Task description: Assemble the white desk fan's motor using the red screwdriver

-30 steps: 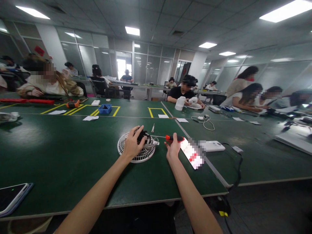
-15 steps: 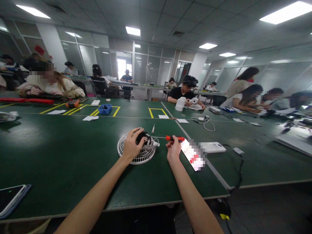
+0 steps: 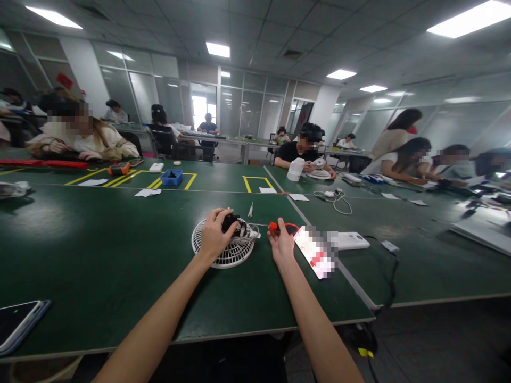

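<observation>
A round white fan grille (image 3: 233,259) lies flat on the green table, with a black motor (image 3: 229,220) and pale wires (image 3: 251,233) on top of it. My left hand (image 3: 213,236) is closed round the motor from the left. Over on the right, my right hand (image 3: 282,246) grips the red-and-black handle of a screwdriver (image 3: 273,226). Its thin shaft points left at the motor's side; where the tip meets the motor is hard to make out. Behind the grille lies a small pale pointed part (image 3: 250,209).
A lit phone (image 3: 313,252) lies beside my right hand, with a white device (image 3: 351,241) beyond it. Another phone (image 3: 22,327) is at the near left. A blue bin (image 3: 172,178) and a white cable (image 3: 341,205) lie farther back. A co-worker (image 3: 305,151) sits opposite.
My right hand's fingers have shifted and opened somewhat along the screwdriver handle, which has moved slightly left. My left hand stays on the motor.
</observation>
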